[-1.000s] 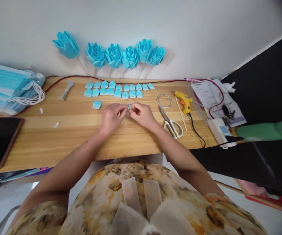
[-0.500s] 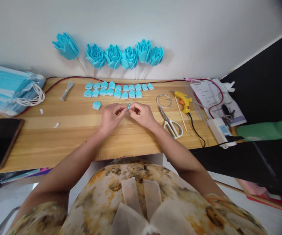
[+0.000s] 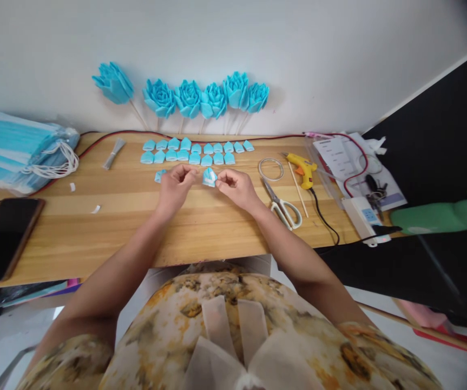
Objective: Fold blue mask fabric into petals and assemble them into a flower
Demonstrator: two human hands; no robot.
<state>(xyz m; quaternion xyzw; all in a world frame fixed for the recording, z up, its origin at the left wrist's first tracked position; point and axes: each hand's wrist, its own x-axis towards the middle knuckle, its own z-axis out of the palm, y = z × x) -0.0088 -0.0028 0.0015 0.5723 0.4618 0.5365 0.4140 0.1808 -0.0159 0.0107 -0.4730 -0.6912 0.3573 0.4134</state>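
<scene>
My right hand [image 3: 237, 188] pinches a small folded blue petal [image 3: 209, 176] just above the wooden table [image 3: 95, 238]. To the left of the petal, with a small gap, my left hand [image 3: 174, 187] has its fingers curled into a pinch; whether anything is in them is hidden. Its knuckles are beside a loose blue petal [image 3: 159, 175] lying on the table. Two rows of similar blue petals [image 3: 195, 152] lie just beyond both hands.
Blue paper roses on sticks [image 3: 201, 98] lean on the wall. A stack of blue face masks [image 3: 18, 151] and a phone [image 3: 1, 235] lie left. Scissors [image 3: 284, 208], a tape ring [image 3: 271, 168], a yellow glue gun [image 3: 304, 168] and a power strip [image 3: 365, 216] lie right.
The hands have drawn apart; my left hand let go and shifted left toward the loose petal. The blue piece, seen edge-on before, now shows its face in my right hand.
</scene>
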